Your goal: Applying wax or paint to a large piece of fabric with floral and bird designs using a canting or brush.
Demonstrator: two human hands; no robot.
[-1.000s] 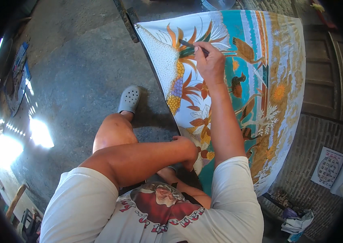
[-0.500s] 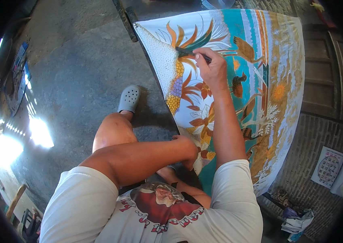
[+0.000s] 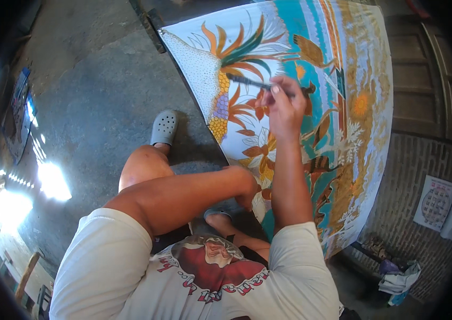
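Note:
My right hand (image 3: 288,106) grips the dark handle of a paintbrush (image 3: 252,81) between thumb and fingers. The brush points left, its dark tip over the yellow dotted patch of a large painted cloth (image 3: 260,122); whether it touches is hard to tell. Leaves, flowers and birds in orange, green, brown and teal cover the cloth, with some outlined petals left white. At its near left edge is my left hand (image 3: 243,184), curled downward with the fingers mostly hidden. What it holds, if anything, I cannot make out.
My foot in a grey clog (image 3: 165,128) rests on the concrete floor (image 3: 92,101) left of the cloth. To the right stand wooden panels (image 3: 413,74) and a brick wall (image 3: 397,176) with a hung paper sheet (image 3: 435,204). Crumpled bags (image 3: 401,278) lie below it.
My right hand has lifted the brush back from the leaf bases, moving toward me and slightly right. The upper leaf bases are uncovered. My left hand stays by the cloth edge.

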